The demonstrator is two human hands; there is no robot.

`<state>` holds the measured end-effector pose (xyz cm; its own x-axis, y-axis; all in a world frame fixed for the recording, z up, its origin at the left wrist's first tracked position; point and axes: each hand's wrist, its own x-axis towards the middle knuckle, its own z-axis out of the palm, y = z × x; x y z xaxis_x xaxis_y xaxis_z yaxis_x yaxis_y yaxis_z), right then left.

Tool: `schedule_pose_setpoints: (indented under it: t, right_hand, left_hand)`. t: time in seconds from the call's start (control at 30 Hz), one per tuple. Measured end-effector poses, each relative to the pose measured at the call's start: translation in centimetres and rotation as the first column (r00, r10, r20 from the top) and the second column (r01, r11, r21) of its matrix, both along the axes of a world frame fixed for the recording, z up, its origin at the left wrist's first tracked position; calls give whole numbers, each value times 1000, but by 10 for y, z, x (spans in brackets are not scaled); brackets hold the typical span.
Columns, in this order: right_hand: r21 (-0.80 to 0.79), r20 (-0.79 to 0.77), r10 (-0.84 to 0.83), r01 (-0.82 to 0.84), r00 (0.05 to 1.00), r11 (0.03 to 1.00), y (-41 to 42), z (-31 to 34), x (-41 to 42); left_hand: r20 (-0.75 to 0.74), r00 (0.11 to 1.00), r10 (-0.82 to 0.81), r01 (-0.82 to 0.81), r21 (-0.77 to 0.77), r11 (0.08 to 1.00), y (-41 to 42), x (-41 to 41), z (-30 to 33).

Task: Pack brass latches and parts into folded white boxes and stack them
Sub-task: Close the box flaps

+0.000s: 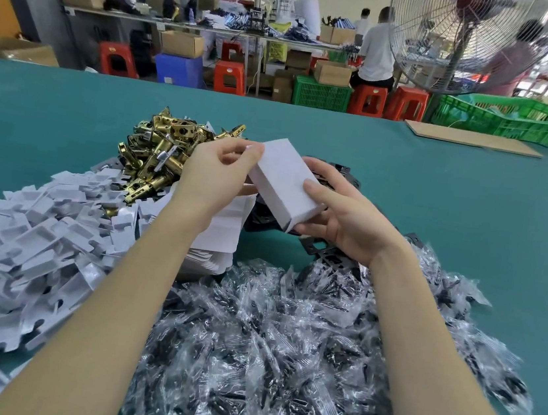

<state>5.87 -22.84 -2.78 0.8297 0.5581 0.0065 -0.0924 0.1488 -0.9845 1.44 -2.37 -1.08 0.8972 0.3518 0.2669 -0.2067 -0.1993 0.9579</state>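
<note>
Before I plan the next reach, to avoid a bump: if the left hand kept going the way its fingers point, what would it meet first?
The left hand points up and right, so first the white box it already holds.

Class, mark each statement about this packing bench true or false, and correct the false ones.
1. Both hands hold the white box. True: left hand at its far end, right hand around its near end.
2. The brass latches lie right of the box. False: they are piled to its left.
3. The table has a red cover. False: it is teal.
4. Clear bags of dark parts lie heaped between the forearms. True.
</note>
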Motion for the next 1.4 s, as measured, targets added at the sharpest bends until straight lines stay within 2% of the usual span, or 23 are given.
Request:
schedule_pose_setpoints:
  t: [0.07, 0.13, 0.27, 0.33, 0.4, 0.57, 0.67, 0.77, 0.83, 0.97, 1.07, 1.17, 1.23, 1.3, 1.4]
  right_hand:
    - [-42, 45, -14, 16, 999, 999, 2, 2, 0]
    - [-78, 102, 16, -8, 995, 997, -1, 3, -1]
    - [-121, 221, 125, -100, 967, 988, -7, 4, -2]
    - [-227, 349, 86, -5, 933, 974, -3, 8, -4]
    - [-249, 421, 30, 84, 906, 965, 3, 11, -8]
    - [-154, 453, -26, 107, 891, 982, 7, 12, -13]
    - [-213, 453, 18, 88, 891, 973, 5, 14, -12]
    - [-363, 444, 54, 124, 895, 924, 6, 18, -12]
    - [-448, 487, 31, 220, 873, 867, 5, 19, -9]
    - [-523, 502, -12, 314, 865, 792, -4, 14, -5]
    - [-513, 500, -70, 359, 863, 780, -11, 9, -4]
    - [-475, 534, -165, 456, 829, 753, -20, 5, 1]
    - [-432, 581, -283, 583, 763, 688, -29, 2, 9]
    - [-393, 602, -413, 704, 683, 591, -40, 0, 24]
    - [-470, 573, -525, 777, 630, 419, -61, 9, 64]
  left_hand:
    - [-15, 1000, 24, -21, 161, 987, 1, 3, -2]
    - [-19, 999, 32, -27, 205, 978, 1, 2, -2]
    - [4, 996, 86, -86, 132, 988, 3, 0, -3]
    - [-11, 995, 97, -96, 92, 991, 4, 1, -5]
    - [-30, 995, 92, -90, 47, 995, 5, 2, -5]
    - [-41, 998, 55, -58, -92, 994, 4, 0, -1]
    - [-29, 998, 63, -66, -121, 990, 3, -1, 0]
    - [-9, 998, 58, -58, -33, 998, -4, -1, -3]
    - [4, 998, 58, -58, 79, 995, -10, 0, -5]
    - [4, 1000, -17, 16, 264, 964, -24, -2, -5]
    - [-3, 996, -93, 84, 454, 887, -33, -5, -8]
    - [-90, 982, -168, 188, 624, 759, -39, -5, -11]
    - [-98, 981, -166, 186, 702, 687, -39, -6, -10]
    - [-83, 979, -183, 186, 725, 664, -39, -7, -8]
    - [-114, 971, -208, 224, 732, 643, -38, -9, -6]
